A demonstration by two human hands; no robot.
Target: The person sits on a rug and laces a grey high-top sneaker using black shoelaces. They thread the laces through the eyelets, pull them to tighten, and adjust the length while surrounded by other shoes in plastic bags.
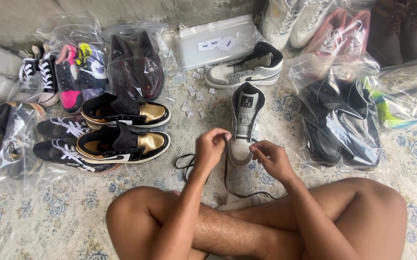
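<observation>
We're sitting cross-legged on a patterned carpet here, and both hands are working at the near end of a grey and white high-top sneaker that's standing upright right in front of our knees, toe pointing toward us. The left hand is pinching a black shoelace up by the toe of that sneaker, fingers curled tight around it, and the lace is trailing down in a loop onto the carpet just left of the shoe. The right hand is clenching the other part of the lace, just right of the toe, with another strand running down toward our legs. The matching grey and white sneaker is lying on its side a bit farther away, next to some little white paper tags scattered on the carpet. Off to the left we're seeing a pair of black and gold high-tops sitting side by side, with black sneakers with white laces tucked in beside them. On the right there's a clear plastic bag with black shoes inside it, near our right knee. Farther back more bagged shoes are piling up along the wall, including a pink and black pair on the far left.
</observation>
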